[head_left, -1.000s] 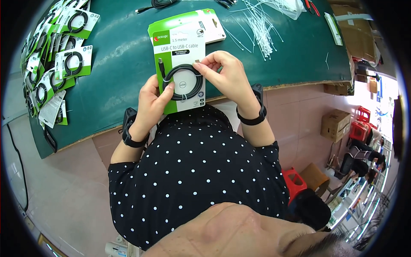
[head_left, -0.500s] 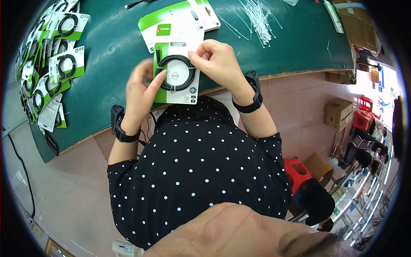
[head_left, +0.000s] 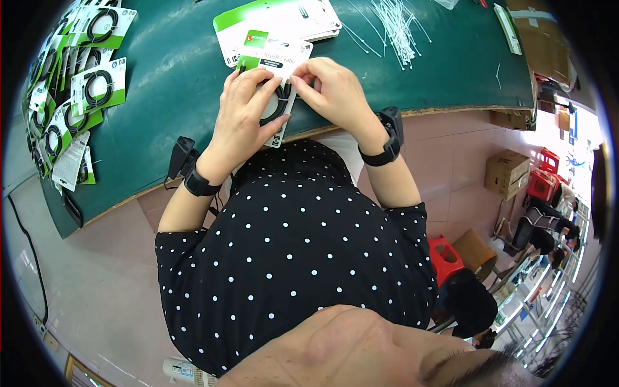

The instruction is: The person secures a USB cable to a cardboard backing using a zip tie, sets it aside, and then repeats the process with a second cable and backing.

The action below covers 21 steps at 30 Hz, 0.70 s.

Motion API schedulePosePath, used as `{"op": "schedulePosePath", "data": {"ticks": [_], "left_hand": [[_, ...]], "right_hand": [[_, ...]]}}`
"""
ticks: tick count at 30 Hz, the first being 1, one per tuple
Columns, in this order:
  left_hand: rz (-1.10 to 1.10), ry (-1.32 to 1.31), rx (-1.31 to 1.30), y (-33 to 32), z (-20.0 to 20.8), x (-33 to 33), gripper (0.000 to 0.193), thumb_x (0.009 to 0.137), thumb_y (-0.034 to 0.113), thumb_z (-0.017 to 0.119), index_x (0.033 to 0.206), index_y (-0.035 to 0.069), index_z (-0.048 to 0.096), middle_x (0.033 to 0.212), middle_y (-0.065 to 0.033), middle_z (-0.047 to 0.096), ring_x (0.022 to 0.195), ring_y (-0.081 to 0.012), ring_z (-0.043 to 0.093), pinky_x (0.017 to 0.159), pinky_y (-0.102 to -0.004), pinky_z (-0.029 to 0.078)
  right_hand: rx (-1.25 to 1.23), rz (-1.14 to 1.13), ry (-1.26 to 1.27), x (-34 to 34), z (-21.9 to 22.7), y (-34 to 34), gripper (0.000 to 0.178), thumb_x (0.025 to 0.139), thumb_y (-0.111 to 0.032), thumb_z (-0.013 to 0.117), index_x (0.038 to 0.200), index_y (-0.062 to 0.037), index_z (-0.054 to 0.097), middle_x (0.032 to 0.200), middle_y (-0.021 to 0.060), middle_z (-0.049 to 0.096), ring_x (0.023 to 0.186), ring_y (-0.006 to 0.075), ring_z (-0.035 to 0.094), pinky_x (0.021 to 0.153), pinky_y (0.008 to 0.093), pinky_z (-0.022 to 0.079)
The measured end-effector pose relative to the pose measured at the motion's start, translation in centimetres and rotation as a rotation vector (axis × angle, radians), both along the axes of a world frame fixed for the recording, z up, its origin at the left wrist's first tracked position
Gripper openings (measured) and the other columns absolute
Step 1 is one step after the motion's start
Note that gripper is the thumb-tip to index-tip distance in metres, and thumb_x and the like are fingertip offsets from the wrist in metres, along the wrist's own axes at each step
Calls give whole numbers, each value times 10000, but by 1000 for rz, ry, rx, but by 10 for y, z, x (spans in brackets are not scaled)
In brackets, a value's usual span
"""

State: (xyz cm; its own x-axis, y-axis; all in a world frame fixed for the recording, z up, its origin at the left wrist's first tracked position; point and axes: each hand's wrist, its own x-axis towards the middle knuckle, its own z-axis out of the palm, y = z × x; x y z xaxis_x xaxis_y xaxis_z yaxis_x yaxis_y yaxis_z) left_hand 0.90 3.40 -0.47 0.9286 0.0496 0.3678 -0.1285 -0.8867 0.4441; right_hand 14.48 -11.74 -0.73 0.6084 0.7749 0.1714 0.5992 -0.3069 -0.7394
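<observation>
A coiled black cable (head_left: pixel 269 113) lies on a white and green packaging card (head_left: pixel 296 55) at the table's near edge. White ties hold the coil. My left hand (head_left: pixel 245 116) covers much of the coil, with its thumb and fingers closed round the cable's right side. At the card's right edge, my right hand (head_left: pixel 330 90) is closed in a pinch at the cable's upper right end. Its fingertips hide exactly what they grip. Just beyond lies a stack of similar flat cards (head_left: pixel 277 22), partly under the worked card.
Many carded black cables (head_left: pixel 98 87) are heaped on the left of the green table (head_left: pixel 164 84). Loose white cable ties (head_left: pixel 396 29) lie at the back right. Past the table's right side stand cartons (head_left: pixel 506 174) and red stools (head_left: pixel 445 258). Other people sit farther right.
My left hand has moved right, from the card's left edge to across the coil. The card is slightly tilted, and my right hand stays pinched near its right edge.
</observation>
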Motion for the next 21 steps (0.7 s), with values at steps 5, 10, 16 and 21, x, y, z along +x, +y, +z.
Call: {"op": "schedulePosePath", "data": {"ticks": [5, 10, 16, 21], "left_hand": [[-49, -1, -145, 5, 13, -4, 573, 665, 144, 817, 1175, 22, 587, 1196, -121, 540, 1132, -314, 514, 1011, -450, 390], [-135, 66, -315, 5, 31, -20, 560, 654, 114, 816, 1158, 19, 591, 1168, -123, 562, 1099, -314, 539, 966, -409, 433], [-267, 126, -392, 7, 32, -21, 556, 656, 111, 813, 1158, 27, 591, 1165, -119, 573, 1102, -313, 546, 961, -400, 441], [-319, 210, -481, 13, 26, -11, 524, 643, 80, 806, 1128, 37, 611, 1164, -114, 598, 1108, -298, 560, 961, -384, 451]], "right_hand": [[253, 203, -405, 4, 14, -2, 162, 799, -59, 678, 960, -56, 658, 976, 45, 644, 777, 206, 637, 655, 303, 503], [159, 432, -183, 5, 32, -15, 198, 759, -50, 702, 950, -62, 650, 964, 41, 636, 829, 234, 633, 684, 332, 518], [63, 589, -323, -7, 48, -22, 211, 737, -111, 732, 915, -60, 632, 952, 45, 634, 824, 234, 634, 675, 344, 520], [32, 634, -352, -2, 42, -22, 195, 751, -128, 730, 891, -52, 619, 918, 49, 622, 822, 231, 634, 671, 351, 520]]}}
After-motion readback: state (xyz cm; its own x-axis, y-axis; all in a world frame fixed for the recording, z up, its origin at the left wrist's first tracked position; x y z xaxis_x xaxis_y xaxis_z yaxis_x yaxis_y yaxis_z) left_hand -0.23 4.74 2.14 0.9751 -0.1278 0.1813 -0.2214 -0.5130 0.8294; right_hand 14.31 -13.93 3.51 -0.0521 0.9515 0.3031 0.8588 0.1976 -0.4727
